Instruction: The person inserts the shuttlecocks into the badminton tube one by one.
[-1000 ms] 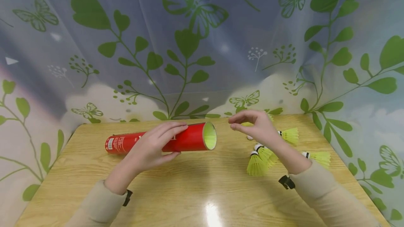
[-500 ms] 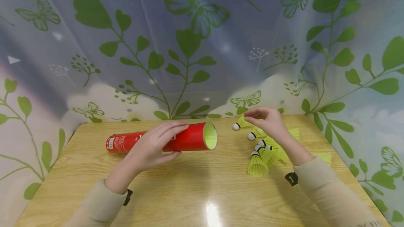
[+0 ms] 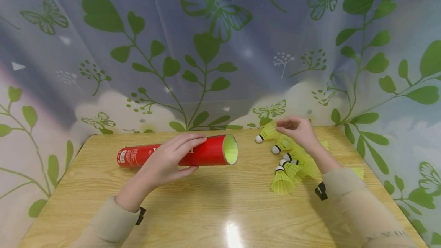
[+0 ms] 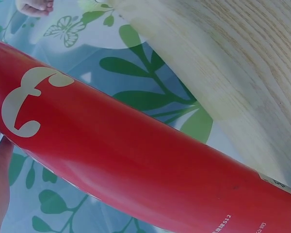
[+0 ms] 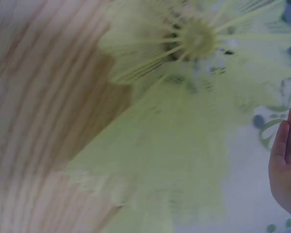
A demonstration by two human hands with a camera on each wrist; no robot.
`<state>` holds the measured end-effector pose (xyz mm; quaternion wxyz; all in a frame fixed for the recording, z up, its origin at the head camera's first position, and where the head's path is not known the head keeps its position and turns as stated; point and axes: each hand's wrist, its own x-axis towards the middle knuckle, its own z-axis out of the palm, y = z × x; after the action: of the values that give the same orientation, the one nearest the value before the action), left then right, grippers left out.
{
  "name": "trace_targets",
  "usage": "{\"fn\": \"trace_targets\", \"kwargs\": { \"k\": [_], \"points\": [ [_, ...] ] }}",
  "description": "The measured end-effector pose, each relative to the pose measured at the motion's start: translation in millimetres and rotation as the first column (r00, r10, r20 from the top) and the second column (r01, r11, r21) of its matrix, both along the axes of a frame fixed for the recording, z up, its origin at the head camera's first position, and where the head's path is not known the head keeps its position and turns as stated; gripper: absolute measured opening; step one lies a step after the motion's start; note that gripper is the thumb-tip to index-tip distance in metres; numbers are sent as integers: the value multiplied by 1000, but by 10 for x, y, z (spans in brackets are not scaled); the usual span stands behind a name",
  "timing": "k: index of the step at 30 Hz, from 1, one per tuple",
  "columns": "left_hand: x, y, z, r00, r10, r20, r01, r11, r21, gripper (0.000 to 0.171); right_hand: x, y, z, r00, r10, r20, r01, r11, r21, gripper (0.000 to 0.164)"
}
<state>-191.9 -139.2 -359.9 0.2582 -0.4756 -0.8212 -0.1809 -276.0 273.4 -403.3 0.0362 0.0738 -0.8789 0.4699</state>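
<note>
Shifted rightward, the right hand (image 3: 299, 132), loosely bent and seemingly empty, hovers by the white-tipped yellow mesh-skirted shuttlecocks (image 3: 282, 183); the left hand (image 3: 169, 160) grips the red cylindrical tube (image 3: 213, 150) over the pale wooden table (image 3: 186, 217), its mouth best kept steady.

This looks like an indoor nook closed off by hanging fabric — whether in a home or elsewhere cannot be told. Behind the left grip (image 3: 169, 157) and the right grip (image 3: 302, 132) hangs a curtain (image 3: 241, 83) printed with green leaves and butterflies, and it runs along either side too. Beneath both spreads a wood-grain worktop (image 3: 186, 209) — bright glare (image 3: 233, 234) shines nearer the wearer.
</note>
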Motion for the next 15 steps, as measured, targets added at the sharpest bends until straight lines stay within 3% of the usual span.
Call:
{"fn": "trace_targets", "kwargs": {
  "k": [15],
  "points": [
    [-1,-4,-13,1000,8,6,-8,1000,-13,74,-214,171,-264,998,3,62,-8,997,78,34]
  ]
}}
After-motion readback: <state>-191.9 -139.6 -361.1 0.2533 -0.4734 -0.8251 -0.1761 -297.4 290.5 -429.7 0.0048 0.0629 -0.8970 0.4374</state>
